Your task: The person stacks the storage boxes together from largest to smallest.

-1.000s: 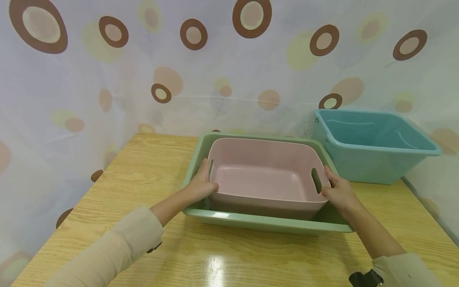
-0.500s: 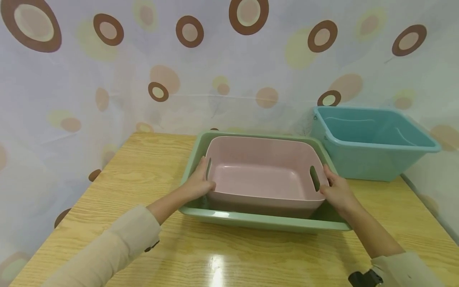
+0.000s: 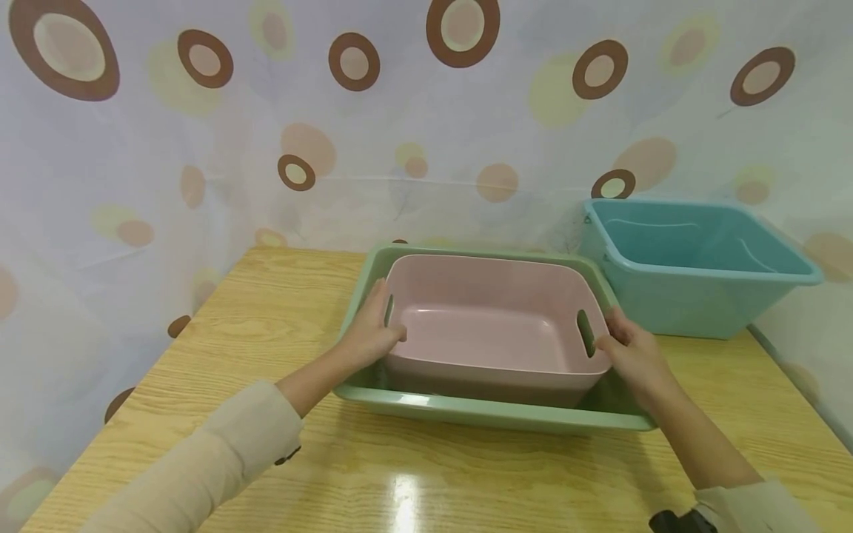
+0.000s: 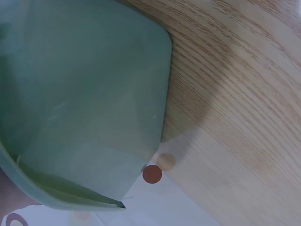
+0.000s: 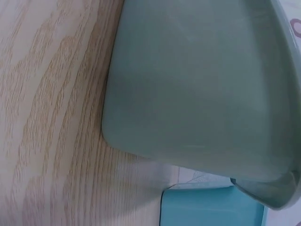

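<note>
A pink plastic basin with oval handle holes sits inside a larger green basin on the table. At its left end, my left hand has its fingers extended along the side and its thumb raised over the rim. My right hand is at the right end, fingers loosely bent and thumb by the handle hole, with a gap between them. The wrist views mostly show the green basin's outer walls. Only a sliver of the left hand shows in the left wrist view; the right wrist view shows no fingers.
A blue basin stands at the back right, close beside the green one. Behind the wooden table hangs a curtain with a pattern of round spots. The table's left edge runs along the curtain.
Both hands have loosened: the left thumb and fingers have lifted from the pink basin's rim, and the right fingers have shifted outward. The basins have stayed in place.
</note>
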Demonstrator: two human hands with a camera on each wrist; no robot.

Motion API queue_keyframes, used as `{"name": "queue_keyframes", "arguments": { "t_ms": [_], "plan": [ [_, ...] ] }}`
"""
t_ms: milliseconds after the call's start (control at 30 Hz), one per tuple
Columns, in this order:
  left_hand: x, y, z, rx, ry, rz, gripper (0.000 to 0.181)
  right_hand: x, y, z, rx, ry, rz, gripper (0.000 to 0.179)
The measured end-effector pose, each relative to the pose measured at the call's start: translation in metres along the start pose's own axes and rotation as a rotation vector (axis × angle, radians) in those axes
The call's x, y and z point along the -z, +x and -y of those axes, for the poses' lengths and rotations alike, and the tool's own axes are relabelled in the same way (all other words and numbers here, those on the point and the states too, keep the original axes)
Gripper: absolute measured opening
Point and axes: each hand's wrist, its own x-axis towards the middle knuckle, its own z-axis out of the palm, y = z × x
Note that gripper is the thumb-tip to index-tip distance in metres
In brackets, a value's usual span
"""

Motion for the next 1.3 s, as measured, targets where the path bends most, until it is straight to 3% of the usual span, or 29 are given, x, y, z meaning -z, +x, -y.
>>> {"name": "queue_keyframes", "arguments": {
  "t_ms": [300,467,700,800,933,1167,1300],
  "plan": [
    [-0.004,-0.007,-0.011,-0.041,0.031,-0.057,0.088,0.009,-0.008,0.003,0.035,-0.011,-0.132,0.066],
    [-0.007,-0.010,-0.018,-0.079,0.003,-0.081,0.086,0.016,-0.011,-0.002,0.074,0.018,-0.212,0.065],
    [-0.015,-0.010,-0.025,-0.127,-0.035,-0.077,0.084,0.031,-0.015,-0.020,0.208,0.291,-0.247,0.067],
    [-0.019,-0.012,-0.027,-0.145,-0.062,-0.078,0.083,0.039,-0.016,-0.032,0.210,0.324,-0.256,0.067],
    [-0.023,-0.013,-0.031,-0.143,-0.101,-0.070,0.083,0.053,-0.020,-0.048,0.163,0.282,-0.265,0.067],
    [-0.031,-0.012,-0.039,-0.126,-0.117,-0.034,0.081,0.071,-0.025,-0.066,0.232,0.576,-0.237,0.068],
    [-0.037,-0.011,-0.047,-0.130,-0.122,-0.035,0.080,0.077,-0.026,-0.069,0.238,0.629,-0.247,0.069]
  ]
}}
